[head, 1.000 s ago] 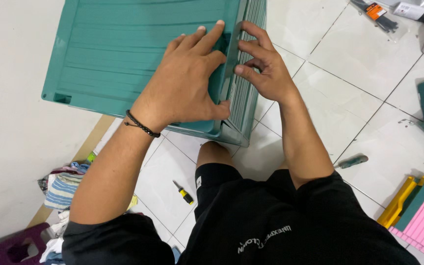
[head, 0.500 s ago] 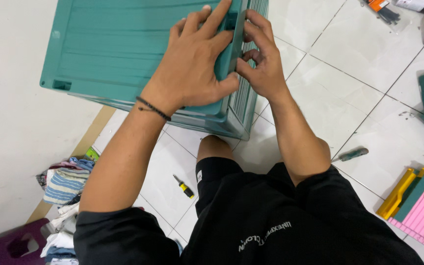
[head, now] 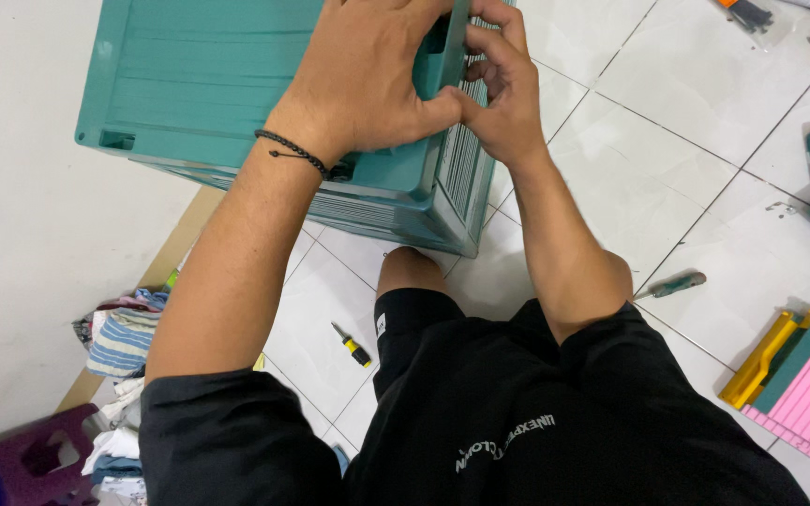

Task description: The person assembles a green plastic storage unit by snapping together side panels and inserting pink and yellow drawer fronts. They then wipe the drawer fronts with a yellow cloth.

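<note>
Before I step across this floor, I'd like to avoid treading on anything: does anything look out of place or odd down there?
Yes. A small yellow-handled screwdriver lies loose on the white tiles by the person's knee, a green-handled tool lies loose beside the right arm, and a pile of clothes spills out along the wall.
</note>
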